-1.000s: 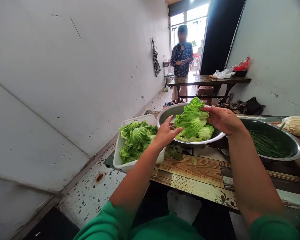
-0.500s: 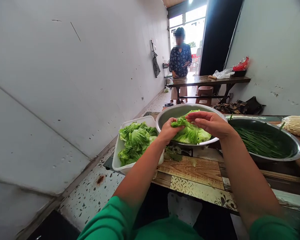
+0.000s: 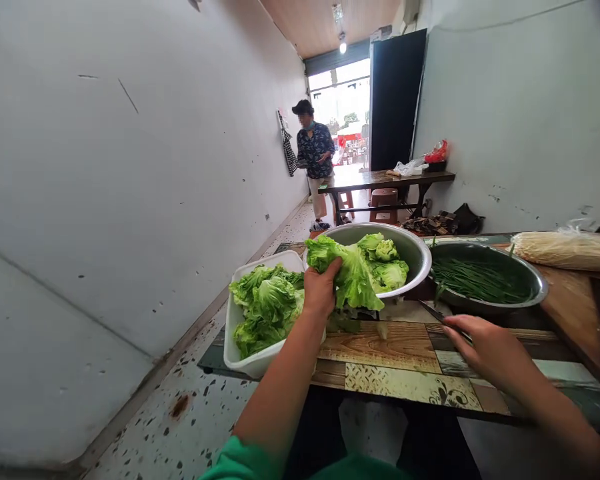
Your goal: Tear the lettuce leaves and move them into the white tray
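My left hand [image 3: 321, 288] is closed around a head of lettuce [image 3: 353, 270], holding it up over the near rim of a metal basin [image 3: 420, 257]. More lettuce [image 3: 387, 270] lies inside that basin. To the right, low above the table, my right hand [image 3: 483, 343] grips a knife [image 3: 433, 311] by its dark handle, the blade pointing left and away from me. A white plastic tub [image 3: 237, 365] full of lettuce leaves [image 3: 267, 300] stands left of my left hand.
A second metal basin [image 3: 537, 293] with long green stalks [image 3: 480, 280] stands at the right. Beyond it, bagged pale noodle-like strands [image 3: 570, 248] rest near a wooden board [image 3: 570, 300]. A person [image 3: 315, 153] stands by a far table [image 3: 380, 179]. Scraps [image 3: 345, 325] lie on the patterned table [image 3: 380, 347].
My right hand has left the lettuce, moved right and down, and now holds a knife. The lettuce in my left hand has come up and nearer. The other person has turned and shifted left.
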Demonstrator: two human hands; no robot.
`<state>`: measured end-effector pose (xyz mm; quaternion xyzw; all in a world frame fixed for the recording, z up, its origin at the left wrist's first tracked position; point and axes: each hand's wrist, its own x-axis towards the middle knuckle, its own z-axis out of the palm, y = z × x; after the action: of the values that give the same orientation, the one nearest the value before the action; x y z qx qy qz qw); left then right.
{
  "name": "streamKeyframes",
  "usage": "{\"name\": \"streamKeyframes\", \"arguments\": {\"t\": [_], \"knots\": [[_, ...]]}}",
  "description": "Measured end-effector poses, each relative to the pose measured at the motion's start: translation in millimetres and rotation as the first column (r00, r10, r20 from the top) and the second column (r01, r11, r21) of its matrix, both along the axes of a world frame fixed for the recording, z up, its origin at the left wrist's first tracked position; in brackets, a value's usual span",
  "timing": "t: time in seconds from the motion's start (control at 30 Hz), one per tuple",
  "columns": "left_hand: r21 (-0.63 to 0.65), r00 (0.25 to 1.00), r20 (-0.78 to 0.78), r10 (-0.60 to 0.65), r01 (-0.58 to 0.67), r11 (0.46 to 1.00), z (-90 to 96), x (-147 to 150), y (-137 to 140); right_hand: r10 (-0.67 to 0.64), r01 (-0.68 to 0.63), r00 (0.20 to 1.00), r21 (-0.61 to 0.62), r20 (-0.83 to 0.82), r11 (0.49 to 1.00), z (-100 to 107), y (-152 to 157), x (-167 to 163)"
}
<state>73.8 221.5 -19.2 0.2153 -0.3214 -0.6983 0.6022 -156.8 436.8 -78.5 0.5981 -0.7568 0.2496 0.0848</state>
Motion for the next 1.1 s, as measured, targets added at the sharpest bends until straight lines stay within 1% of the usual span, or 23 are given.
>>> {"name": "streamKeyframes", "arguments": {"t": [0.03,0.07,0.1,0.13,0.17,0.23,0.27,0.33,0.4,0.47,0.5,0.53,0.6,0.67,0.73,0.8,0.83,0.87,0.93,1.0,1.07,1.1], "knots": [[-0.010,1.000,0.004,0.017,-0.017,1.000,-3.5,-1,2,-0.042,0.042,0.998,0.001,-0.039,0.999,-14,11,-4],[-0.020,0.999,0.010,0.033,-0.032,0.999,-7.1,-3,5,-0.075,0.074,0.995,-0.008,-0.062,0.997,-24,20,-6],[-0.025,0.999,0.022,0.043,-0.042,0.999,-10.5,-5,7,-0.102,0.100,0.993,-0.029,-0.059,0.995,-29,26,-4],[-0.027,0.998,0.037,0.049,-0.048,0.998,-13.5,-7,10,-0.116,0.114,0.993,-0.057,-0.028,0.992,-29,29,1],[-0.027,0.998,0.054,0.045,-0.044,0.999,-16.1,-10,13,-0.117,0.119,0.993,-0.087,0.029,0.989,-24,30,10],[-0.028,0.997,0.076,0.015,-0.012,1.000,-19.9,-16,21,-0.079,0.107,0.979,-0.146,0.185,0.984,-5,22,35],[-0.033,0.997,0.080,-0.009,0.012,0.999,-21.1,-19,26,-0.044,0.087,0.965,-0.158,0.260,0.984,7,14,49],[-0.052,0.994,0.078,-0.071,0.075,0.996,-22.0,-25,36,0.040,0.022,0.937,-0.174,0.348,0.984,27,-9,74],[-0.049,0.983,0.066,-0.174,0.177,0.983,-20.8,-28,44,0.065,0.027,0.906,-0.210,0.419,0.977,37,-35,90],[0.007,0.956,0.044,-0.290,0.290,0.957,-17.8,-24,47,0.029,0.083,0.877,-0.210,0.480,0.974,36,-57,96],[0.057,0.943,0.032,-0.330,0.328,0.943,-15.6,-20,46,0.011,0.107,0.865,-0.205,0.502,0.973,34,-65,97],[0.122,0.934,0.025,-0.355,0.350,0.929,-13.1,-15,44,0.000,0.124,0.854,-0.203,0.520,0.971,30,-70,97],[0.264,0.930,0.015,-0.368,0.352,0.898,-7.9,0,36,0.004,0.146,0.826,-0.221,0.564,0.964,22,-75,94],[0.372,0.931,-0.018,-0.364,0.344,0.862,-3.2,17,27,0.024,0.181,0.757,-0.245,0.653,0.952,13,-75,89],[0.421,0.939,-0.059,-0.339,0.332,0.844,0.1,35,19,0.046,0.228,0.637,-0.246,0.769,0.942,4,-73,84],[0.427,0.959,-0.070,-0.274,0.277,0.861,2.0,51,12,0.052,0.280,0.509,-0.223,0.859,0.934,-2,-71,80],[0.422,0.969,-0.068,-0.236,0.242,0.874,2.5,59,9,0.044,0.304,0.464,-0.206,0.885,0.930,-4,-69,80],[0.419,0.978,-0.061,-0.197,0.204,0.885,3.0,67,7,0.025,0.331,0.435,-0.186,0.900,0.925,-5,-68,81],[0.427,0.987,-0.055,-0.152,0.161,0.890,4.3,80,3,-0.030,0.391,0.393,-0.137,0.919,0.910,-4,-65,85],[0.446,0.984,-0.074,-0.164,0.180,0.877,6.8,92,1,-0.038,0.421,0.314,-0.104,0.949,0.901,-1,-63,92],[0.456,0.972,-0.117,-0.206,0.237,0.858,10.2,101,2,-0.003,0.425,0.215,-0.091,0.977,0.901,1,-64,98],[0.452,0.963,-0.143,-0.227,0.267,0.851,11.9,104,3,0.021,0.419,0.179,-0.095,0.984,0.903,1,-64,99]]}}
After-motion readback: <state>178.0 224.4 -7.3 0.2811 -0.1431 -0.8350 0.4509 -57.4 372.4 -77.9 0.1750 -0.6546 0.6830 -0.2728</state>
